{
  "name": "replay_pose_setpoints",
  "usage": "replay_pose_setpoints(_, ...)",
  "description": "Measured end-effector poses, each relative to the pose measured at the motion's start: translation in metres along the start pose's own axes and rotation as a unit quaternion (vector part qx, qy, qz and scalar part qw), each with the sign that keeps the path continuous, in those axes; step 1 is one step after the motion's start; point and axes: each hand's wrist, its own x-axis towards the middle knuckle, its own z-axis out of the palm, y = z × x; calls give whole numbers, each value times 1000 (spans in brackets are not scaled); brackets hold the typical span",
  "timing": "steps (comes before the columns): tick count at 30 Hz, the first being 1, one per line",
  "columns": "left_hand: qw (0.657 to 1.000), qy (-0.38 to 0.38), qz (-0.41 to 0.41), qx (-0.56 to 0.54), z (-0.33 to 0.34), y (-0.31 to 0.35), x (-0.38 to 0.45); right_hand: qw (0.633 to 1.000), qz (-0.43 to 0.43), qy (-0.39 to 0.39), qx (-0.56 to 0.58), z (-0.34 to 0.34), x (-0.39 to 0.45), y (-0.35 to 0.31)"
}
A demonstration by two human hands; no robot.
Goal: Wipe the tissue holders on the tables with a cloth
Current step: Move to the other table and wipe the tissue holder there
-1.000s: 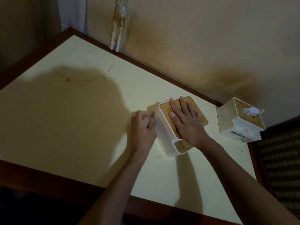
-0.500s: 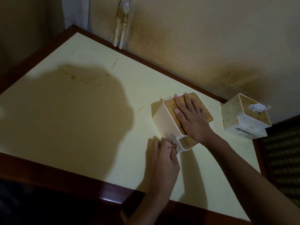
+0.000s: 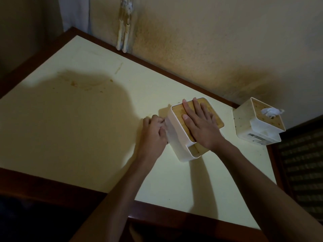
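Two tissue holders on my table (image 3: 87, 137): near holder (image 3: 176, 137) lay long axis toward the wall; right hand (image 3: 201, 126) flat on top, left hand (image 3: 153, 135) curled on cloth (image 3: 166, 127) against its side. Spare holder (image 3: 244, 123) stood apart, right.

two bare forearms, no sleeves, hands (image 3: 201, 126) ringless

We take this for a modest eatery: two tissue holders (image 3: 181, 137) (image 3: 258, 123) on a wood-edged cream table (image 3: 78, 130), beside it a stained wall (image 3: 201, 49).

Label on the far tissue holder (image 3: 258, 137) is too blurred to read.
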Motion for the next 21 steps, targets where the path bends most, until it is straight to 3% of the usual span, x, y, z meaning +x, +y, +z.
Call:
replay_pose_setpoints(4, 995, -62, 46, 62, -3, -1, -17, 1000, 0, 0, 6, -1, 0, 1)
replay_pose_setpoints(10, 979, -7, 98, 181, 3, -11, -29, 1000, 1, -2, 9, 0, 0, -1)
replay_pose_setpoints(14, 995, -31, 13, 97, -5, -6, -18, 1000, 0, -2, 5, -2, -1, 0)
replay_pose_setpoints(21, 998, -12, -47, -39, -24, -4, -10, 999, -37, 11, -7, 3, -6, 4)
